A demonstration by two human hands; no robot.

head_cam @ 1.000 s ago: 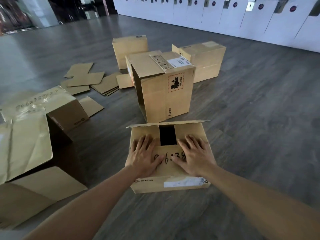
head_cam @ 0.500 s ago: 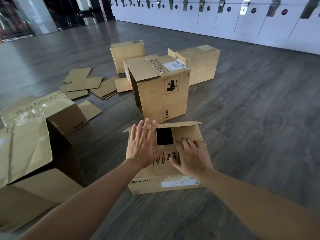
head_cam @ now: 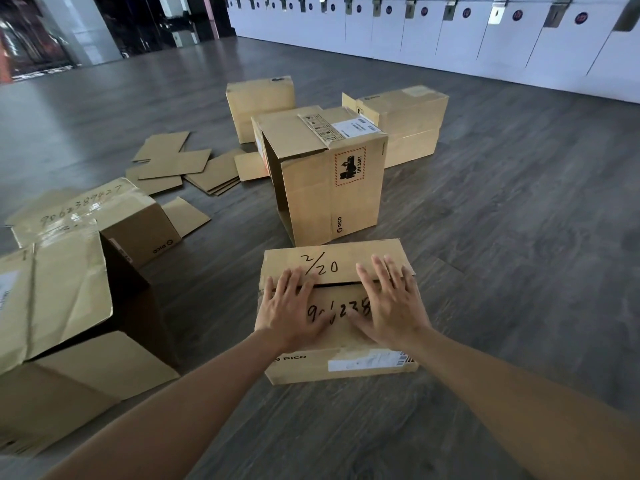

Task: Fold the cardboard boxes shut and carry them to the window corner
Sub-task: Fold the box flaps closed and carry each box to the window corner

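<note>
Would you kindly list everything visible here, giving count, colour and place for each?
Near box: one, brown, on the floor at centre, flaps folded down, marked 2/20.
Tall box: one, brown, behind it, its left side open.
Far boxes: at least two, brown, beyond the tall box.
Open boxes: two, brown, on the left.
Flat cardboard sheets: several, brown, scattered on the floor at left.
Lockers: a row, white, along the far wall.
Floor: grey wood-look planks.
Left hand: flat on the near box's flaps.
Right hand: flat on the flaps beside it.
</note>
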